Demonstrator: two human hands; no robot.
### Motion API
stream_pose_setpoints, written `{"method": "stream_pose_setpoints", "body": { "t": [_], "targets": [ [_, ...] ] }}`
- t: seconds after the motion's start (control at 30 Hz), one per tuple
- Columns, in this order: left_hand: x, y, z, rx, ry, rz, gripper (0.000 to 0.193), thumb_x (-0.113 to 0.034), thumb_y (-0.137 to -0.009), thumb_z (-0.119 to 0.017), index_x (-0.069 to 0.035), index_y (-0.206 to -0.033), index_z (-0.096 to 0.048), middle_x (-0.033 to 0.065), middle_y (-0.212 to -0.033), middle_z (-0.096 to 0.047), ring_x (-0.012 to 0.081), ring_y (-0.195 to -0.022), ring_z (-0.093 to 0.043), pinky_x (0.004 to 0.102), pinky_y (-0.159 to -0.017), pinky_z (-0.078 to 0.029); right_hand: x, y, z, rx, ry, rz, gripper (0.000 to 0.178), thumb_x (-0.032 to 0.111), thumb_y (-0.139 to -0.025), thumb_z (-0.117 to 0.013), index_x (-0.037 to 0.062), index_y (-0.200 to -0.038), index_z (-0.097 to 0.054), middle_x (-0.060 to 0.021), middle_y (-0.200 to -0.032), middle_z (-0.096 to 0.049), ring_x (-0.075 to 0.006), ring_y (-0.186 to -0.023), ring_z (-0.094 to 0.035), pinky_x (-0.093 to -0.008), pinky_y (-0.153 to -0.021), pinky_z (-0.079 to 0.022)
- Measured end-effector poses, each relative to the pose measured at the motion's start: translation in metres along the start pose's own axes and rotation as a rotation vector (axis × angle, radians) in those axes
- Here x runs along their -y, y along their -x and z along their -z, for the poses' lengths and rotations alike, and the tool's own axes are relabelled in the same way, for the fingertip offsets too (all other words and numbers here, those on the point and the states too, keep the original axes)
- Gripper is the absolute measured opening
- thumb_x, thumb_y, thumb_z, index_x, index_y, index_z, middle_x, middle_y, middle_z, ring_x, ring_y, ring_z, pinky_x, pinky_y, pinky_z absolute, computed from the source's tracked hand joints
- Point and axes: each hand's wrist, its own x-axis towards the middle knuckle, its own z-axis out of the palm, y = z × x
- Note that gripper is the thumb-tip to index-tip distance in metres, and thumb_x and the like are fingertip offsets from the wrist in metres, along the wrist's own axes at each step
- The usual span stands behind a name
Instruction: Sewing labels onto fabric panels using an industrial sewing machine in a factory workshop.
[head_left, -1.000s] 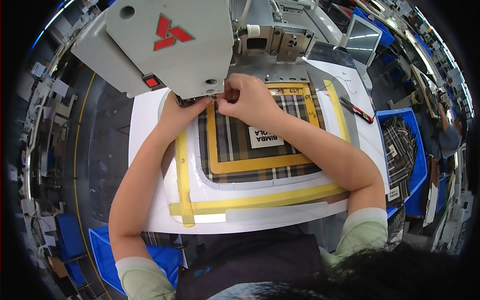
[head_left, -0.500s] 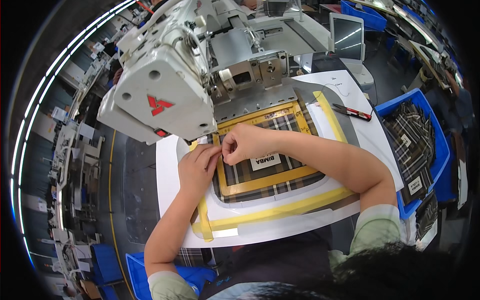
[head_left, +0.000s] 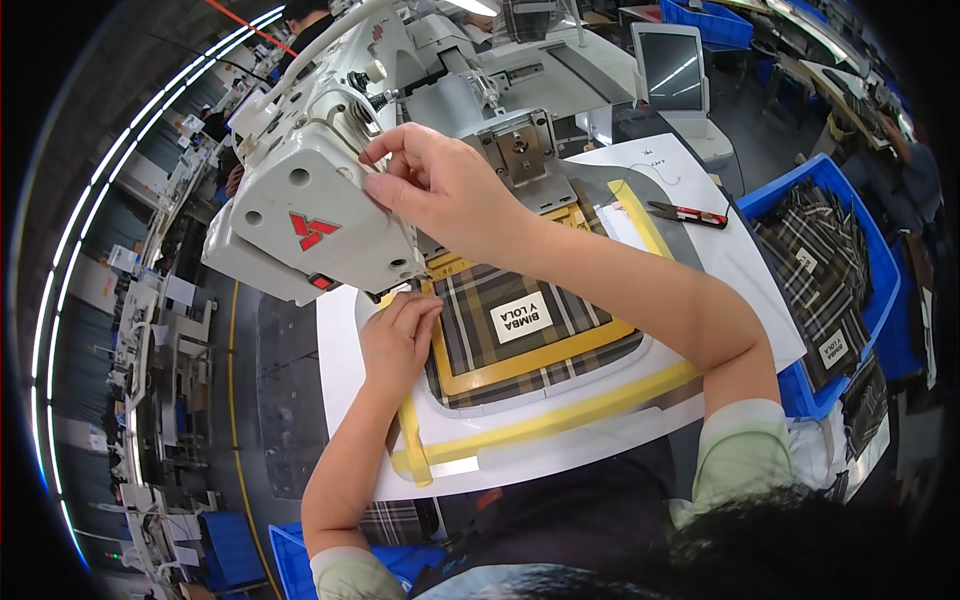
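Observation:
My right hand (head_left: 430, 185) is raised in front of the white sewing machine head (head_left: 300, 215), thumb and forefinger curled toward each other. Whatever they pinch is too fine to see. My left hand (head_left: 398, 332) rests at the left edge of the yellow clamp frame (head_left: 530, 368), under the machine head, its fingers drawn together; what they hold, if anything, is hidden. Inside the frame lies brown, grey and white plaid fabric (head_left: 475, 345), flat, with a white printed label (head_left: 522, 317) on it. My right forearm crosses above the fabric and hides part of the frame.
Red-and-black thread snips (head_left: 690, 214) lie on the white sheet (head_left: 745, 295) at right. Beyond them, a blue bin (head_left: 880, 290) holds plaid pieces with labels. Yellow tape (head_left: 560, 415) borders the work area. A screen (head_left: 672, 75) stands at the back right.
My right hand has risen from beside my left hand at the frame up to the machine head, uncovering the label. My left hand stays at the frame's left edge. The view has shifted slightly.

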Motion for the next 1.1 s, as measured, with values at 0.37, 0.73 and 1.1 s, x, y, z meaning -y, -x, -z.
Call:
{"method": "stream_pose_setpoints", "body": {
  "t": [0.37, 0.73, 1.1],
  "targets": [
    [-0.025, 0.017, 0.015, 0.137, 0.029, -0.322, 0.016, -0.006, -0.069, -0.07, -0.01, -0.083, -0.064, 0.0009, -0.078, -0.061, 0.0196, -0.069, -0.059, 0.031, -0.057, -0.047, -0.072, 0.038, 0.009, -0.185, -0.022, -0.233, 0.016, 0.016, -0.089, -0.061, 0.0002, -0.088, -0.064, -0.0067, -0.076, -0.059, -0.0132, -0.069, -0.056, -0.0273, -0.063, -0.046],
    [-0.02, 0.013, 0.01, 0.087, 0.181, -0.337, 0.021, -0.003, -0.063, -0.072, -0.01, -0.082, -0.065, 0.0016, -0.078, -0.058, 0.0204, -0.069, -0.057, 0.0305, -0.057, -0.046, -0.1, 0.035, -0.007, 0.376, 0.386, -0.178, 0.019, 0.017, -0.079, -0.069, 0.0017, -0.092, -0.07, -0.0135, -0.088, -0.063, -0.0316, -0.082, -0.062, -0.0373, -0.074, -0.049],
    [-0.021, 0.012, 0.007, 0.102, 0.22, -0.314, 0.021, -0.001, -0.063, -0.072, -0.009, -0.082, -0.066, 0.0029, -0.078, -0.059, 0.0218, -0.069, -0.057, 0.031, -0.058, -0.046, -0.103, 0.033, -0.003, 0.407, 0.393, -0.142, 0.016, 0.014, -0.081, -0.067, 0.001, -0.09, -0.069, -0.0133, -0.088, -0.063, -0.0312, -0.084, -0.062, -0.0364, -0.075, -0.049]
  ]
}}
